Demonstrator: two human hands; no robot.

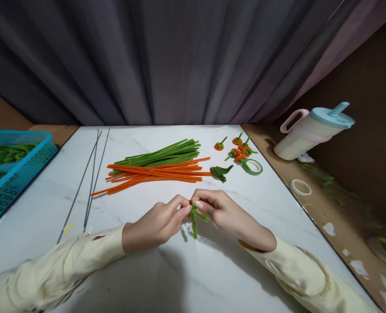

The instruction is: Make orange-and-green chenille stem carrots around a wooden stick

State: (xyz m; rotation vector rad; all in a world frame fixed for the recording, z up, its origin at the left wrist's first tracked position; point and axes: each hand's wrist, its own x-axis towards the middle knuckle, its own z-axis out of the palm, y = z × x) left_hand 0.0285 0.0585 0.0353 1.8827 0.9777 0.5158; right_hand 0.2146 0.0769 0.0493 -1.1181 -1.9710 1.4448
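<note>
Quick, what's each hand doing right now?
Left hand: pinched shut on the small green and orange pipe-cleaner piece.
Right hand: pinched shut on the same piece.

We see our left hand (156, 224) and right hand (223, 211) meeting fingertip to fingertip, pinching a small green pipe-cleaner piece (195, 219) above a white marble table (166, 278); beyond lie orange pipe cleaners (156, 174) touching green pipe cleaners (163, 154); a blue basket (15, 174) sits far left.

Fuzzy chenille stems (160, 167) lie on a glossy, marble-look tabletop (147, 278), by a perforated plastic basket (13, 174) and seemingly metal rods (91, 178).
</note>
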